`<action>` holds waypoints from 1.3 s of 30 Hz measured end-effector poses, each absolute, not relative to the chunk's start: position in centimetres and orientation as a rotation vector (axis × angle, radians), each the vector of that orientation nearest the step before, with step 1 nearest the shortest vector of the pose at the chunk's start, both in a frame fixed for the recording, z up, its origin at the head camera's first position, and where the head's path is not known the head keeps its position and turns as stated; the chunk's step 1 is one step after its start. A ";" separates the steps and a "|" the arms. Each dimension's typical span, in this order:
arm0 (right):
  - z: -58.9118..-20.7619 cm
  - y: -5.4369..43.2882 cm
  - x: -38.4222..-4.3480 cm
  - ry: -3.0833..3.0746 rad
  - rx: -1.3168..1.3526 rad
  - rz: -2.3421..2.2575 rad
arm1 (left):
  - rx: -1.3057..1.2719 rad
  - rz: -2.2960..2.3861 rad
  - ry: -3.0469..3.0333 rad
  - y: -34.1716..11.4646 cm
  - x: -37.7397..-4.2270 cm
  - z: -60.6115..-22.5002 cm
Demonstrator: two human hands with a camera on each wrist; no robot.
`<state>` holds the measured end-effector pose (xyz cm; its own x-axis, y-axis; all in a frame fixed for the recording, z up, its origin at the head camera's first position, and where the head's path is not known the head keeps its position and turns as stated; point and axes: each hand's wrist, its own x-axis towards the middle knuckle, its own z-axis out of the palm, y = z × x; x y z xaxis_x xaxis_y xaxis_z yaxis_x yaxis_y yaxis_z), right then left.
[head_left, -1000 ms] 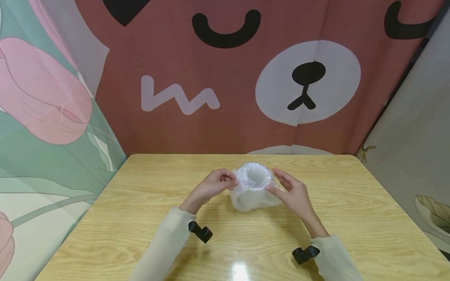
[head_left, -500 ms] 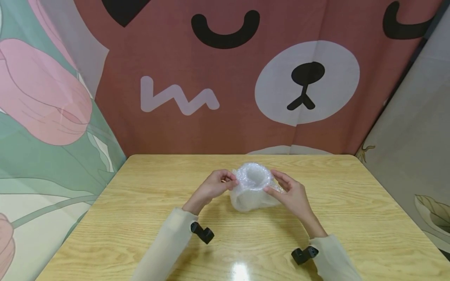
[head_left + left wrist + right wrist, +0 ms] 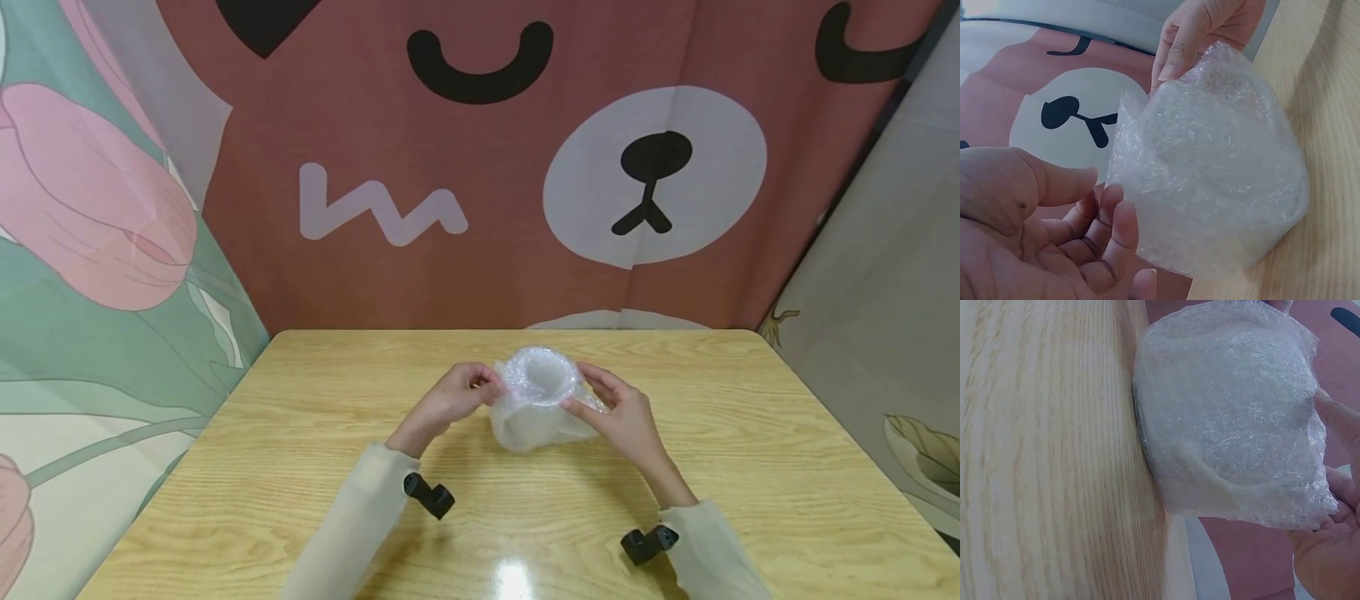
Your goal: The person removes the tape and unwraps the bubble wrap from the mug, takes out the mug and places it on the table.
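Observation:
A clear bubble wrap bag (image 3: 536,417) stands on the table with its round mouth facing up. Through its side, a pale curved shape shows in the right wrist view; what it is, I cannot tell. My left hand (image 3: 456,394) pinches the bag's rim at the left between thumb and fingers. On the other side, my right hand (image 3: 626,412) holds the rim, its thumb at the near side and its fingers behind. The left wrist view shows the crinkled side of the bubble wrap (image 3: 1222,162) between both hands.
The wooden table (image 3: 300,467) ends at a red curtain (image 3: 375,283) with a printed bear face. A flowered curtain (image 3: 97,350) hangs at the left and a grey one (image 3: 885,317) at the right. Both wrists carry small black cameras.
The right hand has shifted slightly left along the rim. The left fingertips have drawn in a little at the bag's edge. The bag stays in place.

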<state>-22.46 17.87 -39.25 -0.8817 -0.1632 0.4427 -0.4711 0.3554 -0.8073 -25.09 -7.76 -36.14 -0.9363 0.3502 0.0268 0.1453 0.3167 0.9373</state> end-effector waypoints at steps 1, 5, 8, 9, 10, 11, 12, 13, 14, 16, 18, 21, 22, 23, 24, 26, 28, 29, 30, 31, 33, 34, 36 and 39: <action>-39.6 18.0 -22.7 -2.336 0.564 1.532 | 0.451 1.676 2.391 -7.8 -25.1 -36.1; -40.8 18.4 -23.5 -2.332 0.560 1.533 | 0.413 1.661 2.390 -8.0 -25.1 -36.0; -41.1 18.5 -23.7 -2.323 0.564 1.541 | 0.404 1.639 2.407 -8.0 -25.1 -36.0; -41.1 18.5 -23.7 -2.320 0.565 1.544 | 0.407 1.635 2.411 -8.0 -25.0 -36.0; -41.1 18.5 -23.7 -2.319 0.566 1.544 | 0.408 1.632 2.414 -8.0 -25.0 -36.0; -41.1 18.6 -23.7 -2.319 0.565 1.544 | 0.422 1.629 2.418 -8.0 -25.0 -36.0; -41.1 18.6 -23.7 -2.320 0.564 1.544 | 0.428 1.624 2.420 -8.0 -24.9 -36.0; -41.1 18.6 -23.7 -2.323 0.562 1.542 | 0.434 1.618 2.422 -8.0 -24.9 -36.0; -41.1 18.6 -23.7 -2.324 0.561 1.541 | 0.440 1.614 2.423 -8.0 -24.9 -36.0; -41.1 18.6 -23.7 -2.328 0.559 1.539 | 0.448 1.601 2.429 -8.0 -24.9 -36.0; -41.1 18.6 -23.8 -2.330 0.556 1.540 | 0.447 1.591 2.435 -8.0 -24.9 -36.0; -41.0 18.5 -23.7 -2.340 0.546 1.533 | 0.461 1.597 2.437 -8.0 -25.0 -36.1; -40.9 18.5 -23.7 -2.342 0.543 1.531 | 0.465 1.599 2.437 -8.0 -25.0 -36.2; -40.7 18.4 -23.6 -2.342 0.542 1.532 | 0.467 1.602 2.435 -7.9 -25.1 -36.2; -40.4 18.3 -23.3 -2.345 0.546 1.526 | 0.466 1.605 2.432 -7.9 -25.1 -36.2; -39.6 18.0 -22.7 -2.347 0.548 1.526 | 0.458 1.606 2.430 -7.9 -25.1 -36.1; -38.8 17.7 -22.2 -2.348 0.549 1.533 | 0.439 1.607 2.427 -7.8 -25.1 -36.0; -38.4 17.6 -21.9 -2.351 0.548 1.535 | 0.429 1.607 2.424 -7.8 -25.0 -35.9; -38.1 17.5 -21.7 -2.356 0.546 1.533 | 0.421 1.607 2.420 -7.8 -25.0 -35.8; -38.0 17.5 -21.7 -2.357 0.540 1.540 | 0.413 1.606 2.417 -7.7 -25.0 -35.7; -37.9 17.4 -21.6 -2.357 0.537 1.549 | 0.403 1.613 2.402 -7.7 -25.0 -35.6; -37.8 17.4 -21.6 -2.354 0.539 1.553 | 0.401 1.616 2.395 -7.7 -25.0 -35.7; -37.9 17.4 -21.6 -2.347 0.544 1.555 | 0.398 1.628 2.371 -7.7 -25.1 -35.6; -38.0 17.4 -21.6 -2.340 0.553 1.558 | 0.408 1.655 2.332 -7.7 -25.2 -35.6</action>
<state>-21.64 17.37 -37.96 -0.8888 -0.1604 0.4294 -0.4580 0.3469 -0.8185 -25.24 -7.73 -35.61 -0.9289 0.3679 -0.0425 0.0813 0.3145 0.9458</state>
